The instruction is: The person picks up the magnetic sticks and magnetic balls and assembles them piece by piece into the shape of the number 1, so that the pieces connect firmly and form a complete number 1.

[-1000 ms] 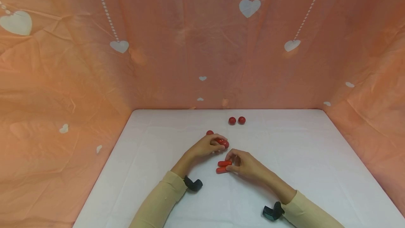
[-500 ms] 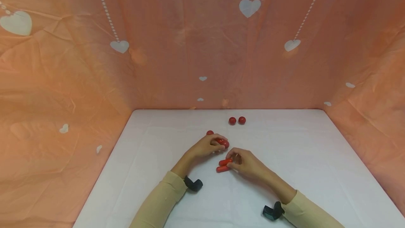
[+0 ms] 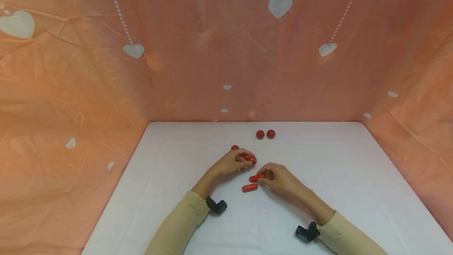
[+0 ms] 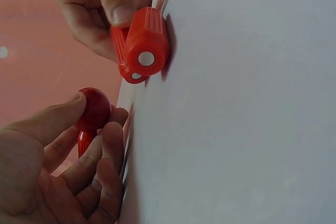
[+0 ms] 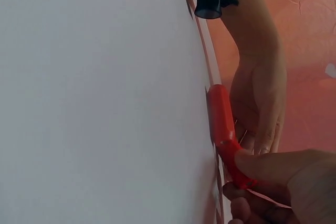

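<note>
My left hand pinches a glossy red ball between thumb and fingers. A ribbed red rod extends from that ball, partly hidden by the fingers, and another red ball shows just beyond the knuckles. To the right and nearer, my right hand holds one end of a red rod between thumb and fingertips. A second red rod lies on the white table just in front of it. In the left wrist view, round pale discs show in the ends of both these rods.
Two more red balls sit side by side near the back of the white table. Orange cloth with white hearts hangs behind and along both sides. Dark wrist cameras sit at both sleeve cuffs.
My right hand has shifted slightly up and right with its rod, which has turned and parted from the rod on the table. The left hand stays in place.
</note>
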The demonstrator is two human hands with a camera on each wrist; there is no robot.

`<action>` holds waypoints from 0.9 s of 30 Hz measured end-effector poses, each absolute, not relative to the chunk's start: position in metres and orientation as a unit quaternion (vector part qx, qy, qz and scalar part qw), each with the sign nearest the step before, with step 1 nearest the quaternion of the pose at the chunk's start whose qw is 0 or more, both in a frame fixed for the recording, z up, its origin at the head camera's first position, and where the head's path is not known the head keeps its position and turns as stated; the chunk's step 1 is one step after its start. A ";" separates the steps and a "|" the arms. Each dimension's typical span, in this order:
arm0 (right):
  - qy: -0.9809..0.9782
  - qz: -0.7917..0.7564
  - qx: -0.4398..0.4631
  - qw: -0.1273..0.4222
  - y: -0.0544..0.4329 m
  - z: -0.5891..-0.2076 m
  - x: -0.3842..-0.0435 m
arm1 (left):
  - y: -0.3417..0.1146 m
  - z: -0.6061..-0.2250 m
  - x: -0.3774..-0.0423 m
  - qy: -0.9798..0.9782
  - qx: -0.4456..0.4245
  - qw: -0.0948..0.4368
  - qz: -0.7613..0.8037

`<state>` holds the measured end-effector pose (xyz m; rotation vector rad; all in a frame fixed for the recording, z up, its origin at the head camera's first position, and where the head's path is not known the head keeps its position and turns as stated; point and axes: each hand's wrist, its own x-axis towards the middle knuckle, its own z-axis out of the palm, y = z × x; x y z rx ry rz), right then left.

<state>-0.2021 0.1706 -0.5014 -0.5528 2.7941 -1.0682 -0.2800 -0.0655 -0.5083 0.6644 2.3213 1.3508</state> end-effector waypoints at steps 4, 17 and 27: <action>0.919 -0.342 -0.191 0.053 0.174 -0.501 -0.202 | -0.065 -0.508 -0.280 0.826 0.231 0.182 0.481; 0.908 -0.400 -0.114 0.049 0.176 -0.506 -0.202 | -0.061 -0.506 -0.275 0.824 0.213 0.173 0.495; 0.885 -0.459 -0.078 0.027 0.179 -0.508 -0.206 | -0.062 -0.506 -0.273 0.827 0.205 0.174 0.493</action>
